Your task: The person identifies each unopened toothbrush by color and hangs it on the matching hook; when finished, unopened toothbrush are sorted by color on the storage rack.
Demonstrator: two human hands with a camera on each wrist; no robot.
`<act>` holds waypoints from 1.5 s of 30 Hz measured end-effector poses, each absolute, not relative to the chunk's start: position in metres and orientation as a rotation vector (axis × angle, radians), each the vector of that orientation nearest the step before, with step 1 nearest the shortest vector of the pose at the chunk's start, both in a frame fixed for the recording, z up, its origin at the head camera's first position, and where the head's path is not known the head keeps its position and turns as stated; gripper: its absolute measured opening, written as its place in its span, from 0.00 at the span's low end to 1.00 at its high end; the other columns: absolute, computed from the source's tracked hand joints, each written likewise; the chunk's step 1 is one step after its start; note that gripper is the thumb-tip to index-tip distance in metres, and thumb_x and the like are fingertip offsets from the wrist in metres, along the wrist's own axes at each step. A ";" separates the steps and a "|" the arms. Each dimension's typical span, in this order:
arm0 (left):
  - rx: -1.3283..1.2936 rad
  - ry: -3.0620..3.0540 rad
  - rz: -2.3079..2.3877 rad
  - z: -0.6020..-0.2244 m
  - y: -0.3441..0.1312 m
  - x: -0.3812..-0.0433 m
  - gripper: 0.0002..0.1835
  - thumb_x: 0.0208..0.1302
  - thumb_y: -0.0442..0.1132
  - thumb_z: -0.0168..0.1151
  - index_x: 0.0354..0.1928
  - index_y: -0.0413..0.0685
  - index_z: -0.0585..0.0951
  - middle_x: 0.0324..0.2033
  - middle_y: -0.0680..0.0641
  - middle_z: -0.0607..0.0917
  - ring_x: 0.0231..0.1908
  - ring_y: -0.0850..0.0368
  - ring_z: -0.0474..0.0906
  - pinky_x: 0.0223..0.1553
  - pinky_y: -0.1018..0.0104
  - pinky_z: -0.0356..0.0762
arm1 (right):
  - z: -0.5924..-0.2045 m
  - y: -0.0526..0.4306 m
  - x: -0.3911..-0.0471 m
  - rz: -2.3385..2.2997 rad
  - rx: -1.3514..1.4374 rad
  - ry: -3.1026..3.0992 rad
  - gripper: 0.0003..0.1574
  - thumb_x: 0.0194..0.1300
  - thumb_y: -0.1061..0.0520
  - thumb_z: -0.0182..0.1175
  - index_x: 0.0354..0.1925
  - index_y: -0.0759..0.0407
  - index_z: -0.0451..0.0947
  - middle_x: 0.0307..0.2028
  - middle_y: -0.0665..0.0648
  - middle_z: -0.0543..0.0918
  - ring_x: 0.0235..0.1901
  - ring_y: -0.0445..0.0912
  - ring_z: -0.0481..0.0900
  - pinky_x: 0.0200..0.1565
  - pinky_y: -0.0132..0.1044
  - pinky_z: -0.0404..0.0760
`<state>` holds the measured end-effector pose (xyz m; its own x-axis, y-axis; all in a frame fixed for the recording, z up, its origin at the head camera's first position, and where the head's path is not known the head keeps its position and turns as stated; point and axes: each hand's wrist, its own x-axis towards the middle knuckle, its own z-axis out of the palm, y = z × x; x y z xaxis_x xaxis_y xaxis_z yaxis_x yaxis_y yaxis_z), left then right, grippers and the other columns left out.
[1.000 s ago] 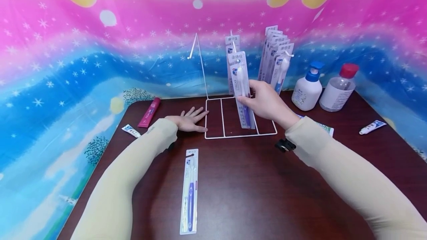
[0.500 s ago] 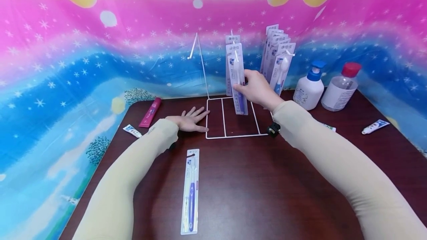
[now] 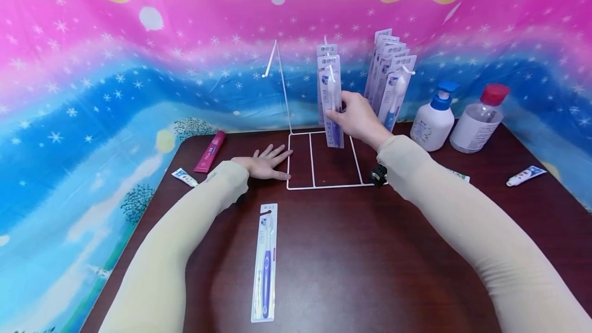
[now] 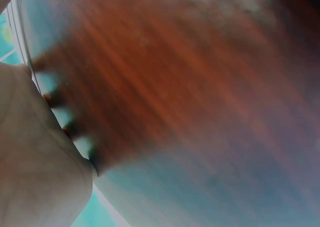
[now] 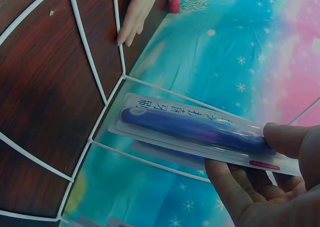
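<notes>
My right hand (image 3: 361,116) pinches a packaged toothbrush (image 3: 331,100) with a purple handle between thumb and fingers. Its card hangs upright on the middle prong of a white wire rack (image 3: 312,163), in front of another packaged toothbrush (image 3: 327,48). In the right wrist view, the thumb lies across the clear blister over the purple handle (image 5: 195,129). My left hand (image 3: 264,164) lies flat on the table, fingers spread, fingertips at the left wire of the rack's base. A second purple packaged toothbrush (image 3: 265,266) lies nearer on the table.
Several packaged toothbrushes (image 3: 395,91) hang on the right prong; the left prong (image 3: 270,60) carries none. Right of the rack stand a blue-topped pump bottle (image 3: 432,122) and a red-capped bottle (image 3: 478,122). A pink tube (image 3: 210,152) and small tubes (image 3: 526,175) lie around the table.
The right hand has moved the held toothbrush back and up along the middle prong, close to the toothbrush behind it. The left hand has stayed in place.
</notes>
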<state>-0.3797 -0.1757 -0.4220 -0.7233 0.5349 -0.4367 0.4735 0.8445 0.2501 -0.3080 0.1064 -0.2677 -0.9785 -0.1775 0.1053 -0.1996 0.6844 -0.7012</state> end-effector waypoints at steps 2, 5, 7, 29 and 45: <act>0.739 2.518 0.160 -0.422 -0.176 -0.379 0.51 0.45 0.80 0.43 0.69 0.78 0.34 0.69 0.60 0.30 0.67 0.53 0.18 0.61 0.42 0.24 | -0.267 0.106 -0.308 1.196 0.321 -2.858 0.31 0.66 0.48 0.55 0.64 0.55 0.64 0.54 0.58 0.76 0.48 0.50 0.77 0.45 0.47 0.76; 0.747 2.518 0.152 -0.419 -0.176 -0.377 0.51 0.47 0.79 0.43 0.69 0.76 0.34 0.70 0.59 0.30 0.67 0.51 0.19 0.61 0.42 0.25 | -0.266 0.106 -0.309 1.204 0.312 -2.868 0.31 0.65 0.47 0.55 0.64 0.55 0.64 0.55 0.57 0.75 0.49 0.49 0.77 0.46 0.47 0.75; 0.763 2.515 0.162 -0.415 -0.175 -0.373 0.50 0.50 0.78 0.43 0.70 0.73 0.35 0.70 0.57 0.31 0.67 0.49 0.21 0.61 0.40 0.25 | -0.266 0.106 -0.310 1.217 0.308 -2.872 0.32 0.65 0.47 0.55 0.64 0.54 0.63 0.55 0.57 0.75 0.49 0.49 0.76 0.46 0.46 0.75; 0.769 2.517 0.164 -0.409 -0.172 -0.369 0.50 0.51 0.76 0.45 0.71 0.71 0.36 0.70 0.55 0.32 0.67 0.47 0.22 0.61 0.40 0.26 | -0.263 0.102 -0.293 1.063 0.113 -2.781 0.41 0.59 0.42 0.59 0.64 0.52 0.53 0.52 0.59 0.67 0.46 0.49 0.69 0.44 0.45 0.71; 0.799 2.538 0.137 -0.411 -0.171 -0.369 0.49 0.53 0.75 0.43 0.71 0.68 0.37 0.71 0.53 0.33 0.68 0.46 0.24 0.61 0.39 0.27 | -0.370 -0.034 -0.165 -0.063 0.783 -3.277 0.53 0.43 0.13 0.42 0.35 0.55 0.81 0.30 0.55 0.80 0.28 0.47 0.76 0.25 0.42 0.72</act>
<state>-0.3686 -0.1713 -0.4114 -0.7185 0.5632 -0.4082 0.5161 0.8251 0.2299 -0.1652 -0.0344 -0.3701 -0.8674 -0.4417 -0.2289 -0.4502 0.8928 -0.0170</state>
